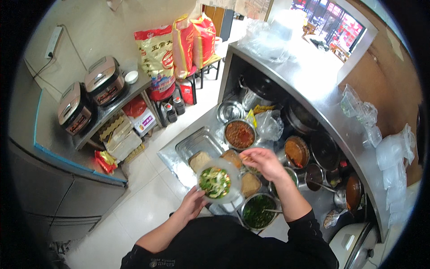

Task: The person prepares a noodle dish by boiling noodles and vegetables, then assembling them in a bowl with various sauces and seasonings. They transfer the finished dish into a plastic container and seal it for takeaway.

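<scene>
My left hand [194, 203] grips the rim of a translucent plastic bowl [236, 184], tilted above the steel counter. In the bowl lie chopped greens and pale pieces [215, 182], with small orange bits among them. Just beyond its upper right rim is my right hand [265, 163], fingertips pinched together on what look like small orange-brown food bits, partly blurred. Below the hands stand a container of tan powder [251, 185], another of pale powder [200, 161] and one with orange-brown contents [231, 158]. A steel pot of chopped greens [258, 211] with a spoon handle sits closest to my body.
Beyond the bowl stand a pot of reddish-brown sauce [240, 134] and a steel tray [198, 143]. Orange sauce fills a pot [296, 152] at right. A raised steel shelf [322, 101] curves over the counter's right side. Rice cookers [104, 80] stand at left, near large sacks [157, 60].
</scene>
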Demonstrator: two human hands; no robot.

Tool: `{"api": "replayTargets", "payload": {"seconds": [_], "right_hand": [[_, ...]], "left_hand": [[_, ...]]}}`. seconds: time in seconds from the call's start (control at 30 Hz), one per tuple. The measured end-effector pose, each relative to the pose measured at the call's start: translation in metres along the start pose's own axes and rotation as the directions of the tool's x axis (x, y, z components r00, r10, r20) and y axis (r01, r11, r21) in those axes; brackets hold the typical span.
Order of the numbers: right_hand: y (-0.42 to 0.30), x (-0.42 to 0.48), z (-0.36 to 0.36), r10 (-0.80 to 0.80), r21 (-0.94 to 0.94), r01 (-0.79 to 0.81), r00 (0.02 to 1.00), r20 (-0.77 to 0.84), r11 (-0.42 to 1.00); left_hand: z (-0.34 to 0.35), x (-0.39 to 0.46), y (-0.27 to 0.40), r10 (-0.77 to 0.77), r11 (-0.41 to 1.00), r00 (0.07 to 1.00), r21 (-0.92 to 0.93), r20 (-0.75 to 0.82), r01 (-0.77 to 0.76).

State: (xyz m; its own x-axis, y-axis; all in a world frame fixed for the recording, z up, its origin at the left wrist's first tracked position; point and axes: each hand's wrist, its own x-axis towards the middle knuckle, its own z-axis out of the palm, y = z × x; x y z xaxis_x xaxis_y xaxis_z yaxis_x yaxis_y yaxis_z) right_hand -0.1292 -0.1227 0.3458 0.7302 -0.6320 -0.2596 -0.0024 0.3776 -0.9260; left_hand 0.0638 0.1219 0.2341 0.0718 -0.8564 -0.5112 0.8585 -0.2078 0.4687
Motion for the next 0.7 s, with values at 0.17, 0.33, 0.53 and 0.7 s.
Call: {"api": "replayTargets", "payload": {"seconds": [0.17, 0.33, 0.53, 0.7], "right_hand": [[0.012, -0.045, 0.071, -0.216, -0.758, 0.188, 0.974, 0.063, 0.625], [0.028, -0.077, 0.080, -0.417, -0.823, 0.131, 0.898, -0.137, 0.552], [0.108, -0.154, 0.084, -0.156, -0.934, -0.255, 0.941, -0.299, 0.251], [0.157, -0.208, 0.103, 0.021, -0.846, -0.503, 0.861, -0.508, 0.178]], "left_hand": [[0.006, -0.010, 0.001, -0.039, 0.999, 0.992, -0.021, 0.117, 0.041], [-0.020, -0.022, 0.006, -0.031, 0.998, 0.989, -0.043, 0.144, 0.038], [-0.073, -0.053, 0.023, 0.099, 0.989, 0.995, -0.115, 0.011, -0.097], [-0.098, -0.073, 0.032, 0.095, 0.991, 0.994, -0.093, -0.056, -0.100]]}}
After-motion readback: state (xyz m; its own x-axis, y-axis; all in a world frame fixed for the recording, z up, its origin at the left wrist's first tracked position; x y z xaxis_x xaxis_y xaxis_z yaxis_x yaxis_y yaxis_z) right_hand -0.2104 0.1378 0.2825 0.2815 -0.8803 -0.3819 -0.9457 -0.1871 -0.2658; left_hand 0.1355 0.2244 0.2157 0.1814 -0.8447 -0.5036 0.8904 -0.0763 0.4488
